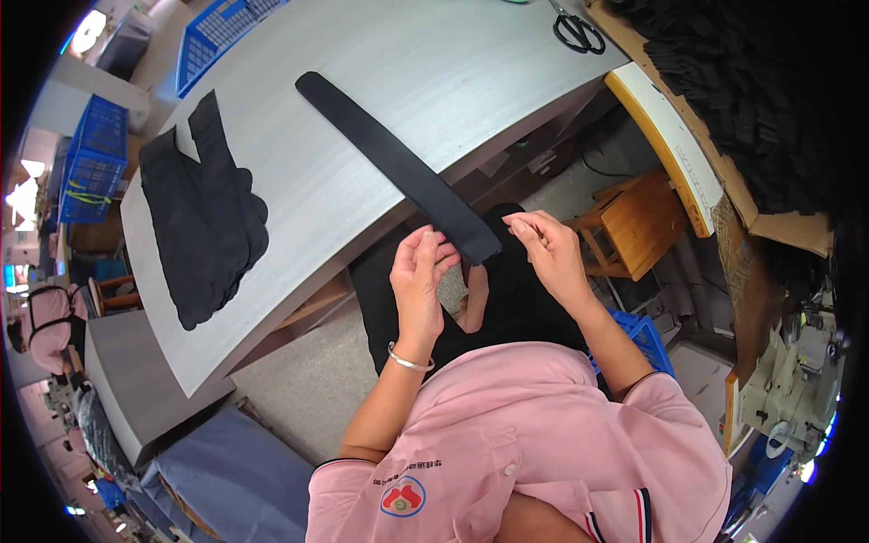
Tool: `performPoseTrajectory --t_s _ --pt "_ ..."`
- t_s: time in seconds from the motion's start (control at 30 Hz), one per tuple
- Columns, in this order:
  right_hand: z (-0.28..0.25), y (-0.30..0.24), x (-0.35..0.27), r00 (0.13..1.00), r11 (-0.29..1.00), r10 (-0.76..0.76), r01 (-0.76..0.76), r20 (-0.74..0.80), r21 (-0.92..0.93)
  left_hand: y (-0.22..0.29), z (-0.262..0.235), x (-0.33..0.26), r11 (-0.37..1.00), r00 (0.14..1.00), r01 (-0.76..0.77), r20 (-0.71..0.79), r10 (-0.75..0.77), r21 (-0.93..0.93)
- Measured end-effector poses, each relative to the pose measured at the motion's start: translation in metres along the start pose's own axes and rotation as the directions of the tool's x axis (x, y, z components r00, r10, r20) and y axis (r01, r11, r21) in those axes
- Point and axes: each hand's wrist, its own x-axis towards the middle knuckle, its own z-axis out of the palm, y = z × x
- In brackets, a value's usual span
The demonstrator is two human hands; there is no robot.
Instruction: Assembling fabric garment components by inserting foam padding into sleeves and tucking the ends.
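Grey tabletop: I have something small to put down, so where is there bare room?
The widest bare patch of the tabletop lies between the long black strip and the scissors. A narrower one separates that strip from the black fabric pieces. Crowded: the left, under those pieces, and where the strip crosses the near edge toward the left hand.

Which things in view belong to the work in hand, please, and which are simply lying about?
Apparently in use:
Dark fabric strip, lying across the table edge
Left hand, at the strip's near end
Right hand, beside that end
Grey table, under the strip

Lying about, it seems:
Dark fabric pieces, perhaps related
Black-handled scissors
Blue crate
Wooden stool
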Motion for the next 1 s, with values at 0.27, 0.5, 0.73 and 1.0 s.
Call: performPoseTrajectory --t_s 0.27,0.5,0.73,1.0 --pt "0.019 0.003 0.014 0.974 0.97 0.098 -0.139 0.204 0.198 -0.001 0.013 0.031 0.999 0.998 0.03 -0.058 -0.032 -0.033" --pt "0.032 -0.003 0.027 0.945 0.88 0.154 -0.265 0.289 0.395 0.003 -0.001 0.026 0.994 0.998 0.063 0.019 -0.065 0.085" --pt "0.033 0.006 0.028 0.878 0.777 0.25 -0.433 0.407 0.456 0.001 0.0 0.008 0.988 0.988 0.153 0.035 -0.153 0.008" --pt "0.033 -0.014 0.027 0.877 0.767 0.294 -0.454 0.38 0.454 0.009 -0.012 0.019 0.994 0.993 0.084 0.074 -0.089 0.073"
